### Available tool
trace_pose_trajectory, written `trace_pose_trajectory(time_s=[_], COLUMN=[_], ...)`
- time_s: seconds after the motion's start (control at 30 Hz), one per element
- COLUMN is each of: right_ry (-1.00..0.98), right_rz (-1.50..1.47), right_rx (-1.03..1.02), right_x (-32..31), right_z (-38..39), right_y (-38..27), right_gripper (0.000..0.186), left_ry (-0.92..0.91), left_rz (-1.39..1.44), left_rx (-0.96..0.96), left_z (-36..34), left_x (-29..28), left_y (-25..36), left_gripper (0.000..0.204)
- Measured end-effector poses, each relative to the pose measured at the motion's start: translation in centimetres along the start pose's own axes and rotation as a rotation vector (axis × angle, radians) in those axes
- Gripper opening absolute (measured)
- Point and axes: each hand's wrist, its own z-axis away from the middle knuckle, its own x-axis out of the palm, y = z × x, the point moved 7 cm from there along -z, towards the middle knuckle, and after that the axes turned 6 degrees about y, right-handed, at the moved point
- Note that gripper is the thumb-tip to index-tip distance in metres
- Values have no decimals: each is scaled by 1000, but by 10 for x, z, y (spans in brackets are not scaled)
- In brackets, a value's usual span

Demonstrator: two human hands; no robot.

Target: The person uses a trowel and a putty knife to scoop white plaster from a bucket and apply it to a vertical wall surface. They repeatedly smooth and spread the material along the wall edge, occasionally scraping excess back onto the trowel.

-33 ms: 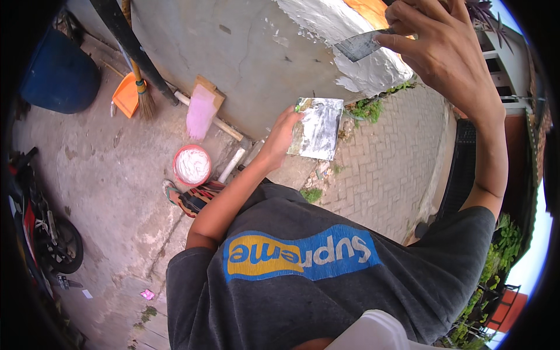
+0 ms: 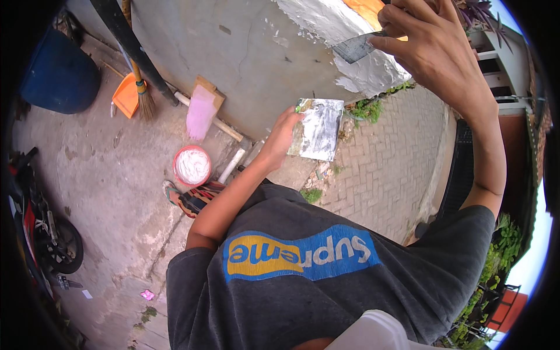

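My right hand (image 2: 434, 55) is raised at the upper right, fingers closed round a putty knife (image 2: 357, 48). The knife's broad grey blade lies against or just in front of the wall's white-plastered edge (image 2: 373, 76); whether it touches I cannot tell. Its handle is hidden in my fingers. Lower and nearer, my left hand (image 2: 281, 137) grips a flat rectangular plate (image 2: 318, 129) by its left edge. White and grey paste is smeared over that plate. A red-rimmed bucket (image 2: 191, 165) of white paste stands on the ground beside my foot (image 2: 171, 192).
The grey wall (image 2: 251, 58) rises ahead, with a pink-coated board (image 2: 203, 111) at its foot. Leftward are a dark pole (image 2: 137, 49), a broom (image 2: 144, 99), an orange dustpan (image 2: 125, 95), a blue barrel (image 2: 61, 73) and a motorcycle (image 2: 49, 233). Paving (image 2: 385, 151) runs along the right.
My right hand and the putty knife have shifted slightly to the left. My left hand and the plate are almost unmoved.
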Motion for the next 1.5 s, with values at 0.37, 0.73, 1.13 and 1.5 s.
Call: trace_pose_trajectory(time_s=[0.37,0.73,1.13,1.5], right_ry=[-15,-63,157,114], right_rz=[154,148,53,38], right_rx=[300,190,202,407], right_x=[-13,13,22,-5], right_z=[60,41,42,85], right_y=[23,-9,-12,-12], right_gripper=[33,38,33,38], left_ry=[-63,-25,-69,-41], left_rz=[-1,-4,-17,4], left_rx=[0,-23,-7,-25], left_z=[12,7,14,18], left_x=[14,5,19,15], left_y=[18,8,25,24], left_gripper=[49,54,37,40])
